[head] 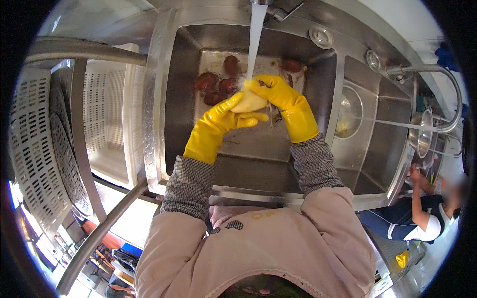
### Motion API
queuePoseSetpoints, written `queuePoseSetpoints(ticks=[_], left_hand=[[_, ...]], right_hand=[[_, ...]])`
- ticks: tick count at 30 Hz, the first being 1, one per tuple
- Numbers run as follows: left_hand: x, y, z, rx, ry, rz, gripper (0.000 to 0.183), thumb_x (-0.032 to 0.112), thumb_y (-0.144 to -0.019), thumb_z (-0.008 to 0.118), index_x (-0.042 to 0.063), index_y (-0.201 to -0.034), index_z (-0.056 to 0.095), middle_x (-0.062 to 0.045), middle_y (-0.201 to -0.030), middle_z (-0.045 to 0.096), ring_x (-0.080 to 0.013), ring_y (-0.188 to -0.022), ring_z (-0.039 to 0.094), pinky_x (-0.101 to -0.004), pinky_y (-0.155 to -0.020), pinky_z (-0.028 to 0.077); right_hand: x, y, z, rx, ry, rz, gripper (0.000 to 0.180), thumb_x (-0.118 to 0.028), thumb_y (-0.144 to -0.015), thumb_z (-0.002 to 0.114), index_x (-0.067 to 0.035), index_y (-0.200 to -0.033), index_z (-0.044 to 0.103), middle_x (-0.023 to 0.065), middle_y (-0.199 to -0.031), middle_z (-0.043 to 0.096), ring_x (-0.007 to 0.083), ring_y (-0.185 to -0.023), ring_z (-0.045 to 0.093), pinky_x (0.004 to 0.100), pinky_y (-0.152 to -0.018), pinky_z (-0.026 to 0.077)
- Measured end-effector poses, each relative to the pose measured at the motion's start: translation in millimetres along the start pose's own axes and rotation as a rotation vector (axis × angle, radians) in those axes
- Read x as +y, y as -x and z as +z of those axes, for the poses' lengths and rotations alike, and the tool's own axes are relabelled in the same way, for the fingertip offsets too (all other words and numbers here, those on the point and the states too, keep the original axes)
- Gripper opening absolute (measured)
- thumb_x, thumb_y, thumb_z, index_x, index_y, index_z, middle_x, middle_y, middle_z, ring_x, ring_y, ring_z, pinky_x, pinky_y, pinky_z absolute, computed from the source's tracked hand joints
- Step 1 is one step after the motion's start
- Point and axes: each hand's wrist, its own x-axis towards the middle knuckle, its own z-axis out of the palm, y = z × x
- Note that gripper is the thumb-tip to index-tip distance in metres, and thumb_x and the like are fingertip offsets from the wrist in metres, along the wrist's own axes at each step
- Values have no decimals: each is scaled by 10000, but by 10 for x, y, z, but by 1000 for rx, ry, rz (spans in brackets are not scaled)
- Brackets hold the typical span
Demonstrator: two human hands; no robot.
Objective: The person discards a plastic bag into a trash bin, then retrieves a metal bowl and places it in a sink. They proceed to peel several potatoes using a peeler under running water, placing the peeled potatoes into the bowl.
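Both of my hands wear yellow rubber gloves and are over the large stainless steel sink basin. A pale, smooth, rounded food item is between them; its exact kind is unclear. My left hand cradles it from below, thumb on its side. From above, my right hand grips its upper end, where a small dark bit shows between the fingers. Running water from the faucet splashes onto that end. Several reddish-brown food items lie on the basin floor, and another lies at the far right.
A second basin at the right holds a round metal bowl, with a curved faucet running sideways across the view. White perforated crates stand on a metal rack at left. Another person works at far right.
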Motion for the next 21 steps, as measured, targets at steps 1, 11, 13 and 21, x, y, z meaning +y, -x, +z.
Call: queuePoseSetpoints(ticks=[1, 11, 13, 21], left_hand=[[-19, 21, 1, -59, 117, -40, 645, 405, -851, 560, -17, -1297, 362, -228, -1209, 495, -363, -1065, 536, -373, -807, 519], [-160, -83, 134, 186, -416, 258, 677, 92, -714, 654, 99, -1320, 351, -106, -1205, 505, -264, -1021, 567, -317, -791, 508], [-151, -126, 105, 177, -391, 361, 568, 140, -777, 646, 88, -1282, 391, -100, -1188, 517, -236, -967, 585, -309, -775, 506], [-399, -270, -152, 492, -1289, 784, 415, 302, -898, 524, 31, -1208, 473, -117, -1126, 551, -230, -926, 582, -295, -789, 499]], right_hand=[[-8, -15, 26, -30, 15, -11, 264, -295, -856, 603, -46, -932, 645, -15, -787, 621, 64, -703, 559, 210, -607, 451], [4, -103, -123, 343, 509, -170, 379, -397, -836, 588, -25, -867, 651, 111, -752, 651, 153, -637, 605, 285, -576, 452], [-99, -50, -139, 413, 268, 68, 394, -413, -834, 582, -27, -858, 652, 106, -713, 642, 156, -566, 587, 296, -536, 441], [156, -13, 119, 528, 135, 14, 327, -349, -820, 615, -24, -796, 647, 47, -636, 613, 122, -564, 551, 275, -529, 434]])
